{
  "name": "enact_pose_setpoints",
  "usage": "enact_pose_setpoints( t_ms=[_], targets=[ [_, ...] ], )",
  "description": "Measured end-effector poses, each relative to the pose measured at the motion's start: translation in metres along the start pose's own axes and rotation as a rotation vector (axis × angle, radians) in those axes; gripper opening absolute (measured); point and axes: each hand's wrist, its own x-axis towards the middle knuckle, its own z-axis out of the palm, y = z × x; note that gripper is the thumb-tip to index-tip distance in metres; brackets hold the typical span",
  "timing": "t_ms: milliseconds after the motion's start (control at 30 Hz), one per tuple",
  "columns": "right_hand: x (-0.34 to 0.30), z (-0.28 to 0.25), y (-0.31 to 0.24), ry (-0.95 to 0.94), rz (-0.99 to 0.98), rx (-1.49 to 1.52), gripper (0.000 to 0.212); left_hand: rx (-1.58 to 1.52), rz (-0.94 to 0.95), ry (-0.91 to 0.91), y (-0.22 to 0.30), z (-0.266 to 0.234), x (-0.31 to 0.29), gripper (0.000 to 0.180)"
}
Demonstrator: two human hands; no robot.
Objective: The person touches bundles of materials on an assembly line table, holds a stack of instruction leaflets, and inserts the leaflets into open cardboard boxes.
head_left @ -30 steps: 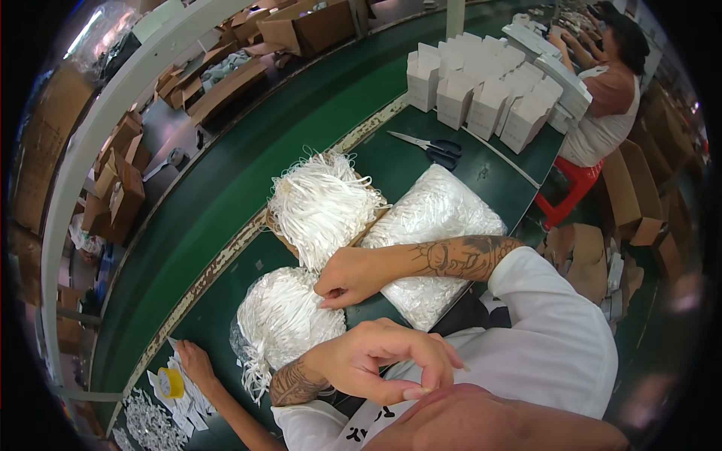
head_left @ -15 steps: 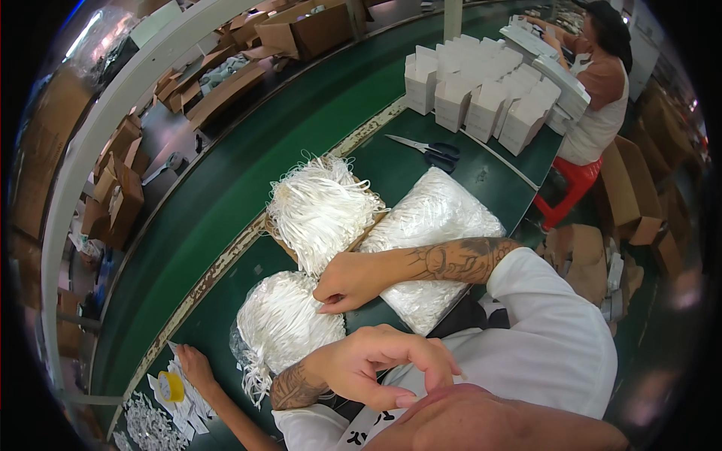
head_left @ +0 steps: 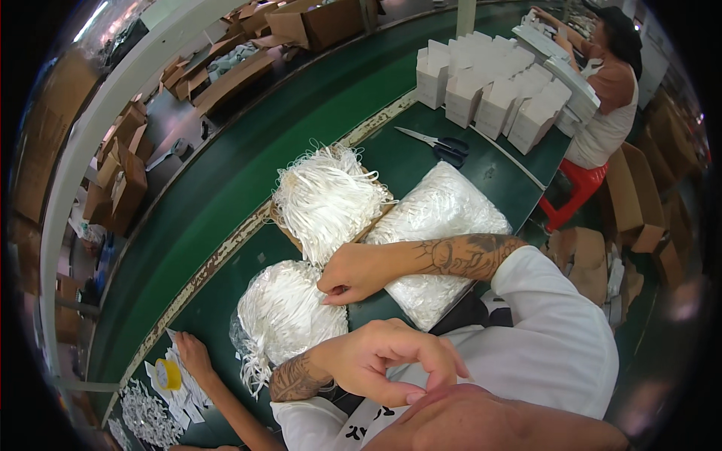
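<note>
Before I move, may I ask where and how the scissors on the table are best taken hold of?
Probably by the dark handles, coming from the right: the scissors lie flat, blades pointing left, away from that side. Reaching straight over the clear plastic bag seems less easy, since its far corner lies close to the handles.

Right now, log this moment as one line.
right hand: at nearer white cord pile; left hand: near mouth; scissors: on green table
</note>
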Motion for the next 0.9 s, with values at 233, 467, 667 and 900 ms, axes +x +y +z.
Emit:
enact_pose_setpoints(
  t_ms=[233,467,667,900],
  targets=[
    [0.0008,-0.0012,-0.0012,-0.007,-0.007,0.004,0.034,-0.021,-0.06,0.025,0.0016,0.0017,0.0026,0.017],
    [0.0004,-0.0008,-0.001,-0.009,-0.009,0.007,0.034,0.016,-0.031,0.011,-0.0003,0.0014,-0.0001,0.014],
    [0.0002,-0.0006,-0.0002,-0.015,-0.008,0.002,0.034,0.033,-0.002,0.014,-0.0013,0.0015,0.0021,0.013],
    [0.0005,-0.0004,0.0,-0.013,-0.009,0.003,0.034,0.066,-0.006,0.028,-0.0004,0.0026,0.0028,0.012]
  ],
)
